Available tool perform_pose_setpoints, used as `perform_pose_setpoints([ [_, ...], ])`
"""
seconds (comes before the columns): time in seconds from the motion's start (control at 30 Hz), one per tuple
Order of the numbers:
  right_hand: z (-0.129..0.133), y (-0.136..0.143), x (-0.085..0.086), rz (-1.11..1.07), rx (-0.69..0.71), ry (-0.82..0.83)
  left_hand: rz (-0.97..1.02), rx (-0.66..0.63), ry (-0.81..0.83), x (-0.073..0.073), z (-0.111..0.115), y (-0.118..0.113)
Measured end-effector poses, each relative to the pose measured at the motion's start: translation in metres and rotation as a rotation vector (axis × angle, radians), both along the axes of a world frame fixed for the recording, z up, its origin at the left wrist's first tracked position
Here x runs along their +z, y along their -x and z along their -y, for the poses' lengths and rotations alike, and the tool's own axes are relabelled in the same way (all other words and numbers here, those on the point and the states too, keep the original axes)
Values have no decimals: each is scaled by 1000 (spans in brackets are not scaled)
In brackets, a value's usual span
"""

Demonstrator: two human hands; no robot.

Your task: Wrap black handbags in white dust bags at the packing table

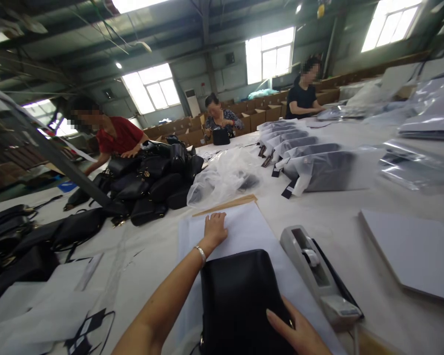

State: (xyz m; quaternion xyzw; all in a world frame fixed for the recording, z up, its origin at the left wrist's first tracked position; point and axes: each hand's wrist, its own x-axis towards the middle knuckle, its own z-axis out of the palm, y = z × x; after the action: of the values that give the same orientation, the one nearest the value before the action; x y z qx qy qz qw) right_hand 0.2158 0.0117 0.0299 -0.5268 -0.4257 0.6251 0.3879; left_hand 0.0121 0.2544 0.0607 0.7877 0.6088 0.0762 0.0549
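A black handbag [240, 301] with a smooth, leather-like surface lies close to me at the bottom of the view. My right hand [299, 328] grips its right edge, thumb on the upper face and the other fingers out of sight. Beyond the bag, my left hand [215, 230] rests on a stack of white paper [246, 224], fingers curled against the top sheet near its far end. A bracelet is on that wrist. Right of the paper stands a grey tape dispenser [320, 276].
Black bags [151, 177] are heaped at the left. Wrapped bags with tags [318, 167] stand in a row beyond the dispenser. Clear plastic bags [418, 165] and white boards [410, 251] lie right; crumpled plastic [225, 175] sits ahead. Three people work around the table.
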Motion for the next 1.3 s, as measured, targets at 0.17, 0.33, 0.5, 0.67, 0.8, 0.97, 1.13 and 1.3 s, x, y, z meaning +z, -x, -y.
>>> perform_pose_setpoints([
  [0.17,1,-1,-4,-45,4,-1,-36,93,29,7,-16,33],
  [0.33,0,-3,-8,-47,10,5,24,110,82,13,-26,61],
  [0.5,-1,0,7,-76,-41,16,182,31,44,26,-19,69],
  [0.67,6,-2,37,-147,-19,84,360,-58,-78,60,22,76],
  [0.8,14,-5,47,-181,33,83,455,-111,-148,87,87,82],
  [0.97,23,-10,34,81,-11,-54,463,-257,-115,85,177,81],
  [1.13,50,-28,29,628,-119,-244,358,-331,-99,48,240,69],
  [1.3,81,-33,51,825,-173,-562,295,-354,-171,28,271,60],
])
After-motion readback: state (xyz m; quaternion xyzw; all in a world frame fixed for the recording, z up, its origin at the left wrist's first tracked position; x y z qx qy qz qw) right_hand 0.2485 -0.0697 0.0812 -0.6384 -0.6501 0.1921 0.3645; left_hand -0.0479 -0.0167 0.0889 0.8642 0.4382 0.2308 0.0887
